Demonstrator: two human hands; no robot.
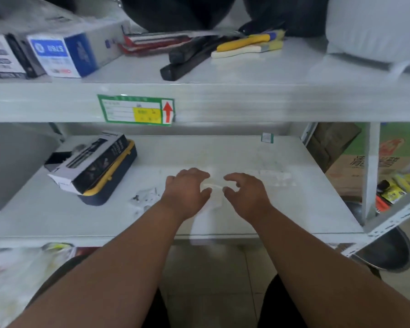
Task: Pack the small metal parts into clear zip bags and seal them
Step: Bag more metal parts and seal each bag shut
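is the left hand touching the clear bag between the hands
Touching. In the head view the left hand has its fingertips pinched on the edge of the clear bag, while the right hand pinches the other edge.

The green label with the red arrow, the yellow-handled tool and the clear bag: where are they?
Green label with red arrow [136, 110]: head view, on its yellow patch.
Yellow-handled tool [243, 42]: head view, mid-handle.
Clear plastic zip bag [215, 185]: head view, on the strip between both hands.

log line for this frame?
left hand + right hand: pinching clear plastic zip bag | over grey metal shelf | seal: unclear
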